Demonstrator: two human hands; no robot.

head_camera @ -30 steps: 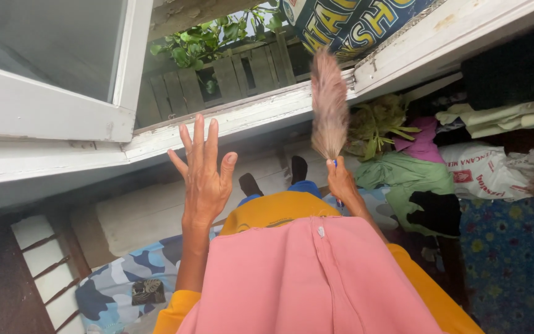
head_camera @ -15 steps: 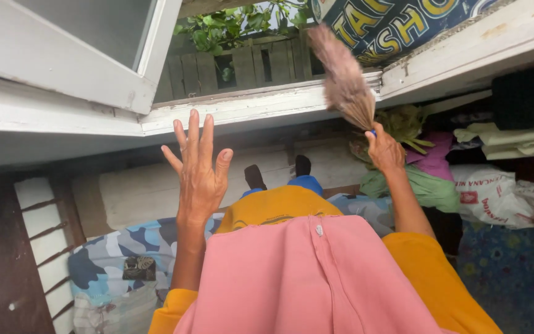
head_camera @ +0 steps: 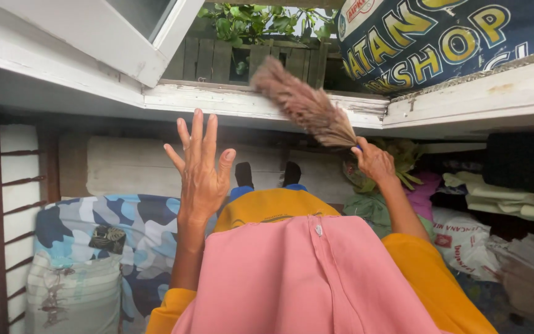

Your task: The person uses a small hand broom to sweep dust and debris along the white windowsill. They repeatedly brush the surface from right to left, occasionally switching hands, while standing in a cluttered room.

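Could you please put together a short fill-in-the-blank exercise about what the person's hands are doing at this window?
1. The right hand grips a grass hand broom whose bristles lie on the white window ____.
2. The left hand is raised with fingers spread and holds ____.
3. Below the left hand lies a pillow with a blue and grey ____ pattern.

Missing words: sill; nothing; camouflage

The brush (head_camera: 307,104) handle hides inside the right hand (head_camera: 375,162). The pink shirt (head_camera: 304,278) covers most of both legs. The banner (head_camera: 440,34) is cut off at the top edge.
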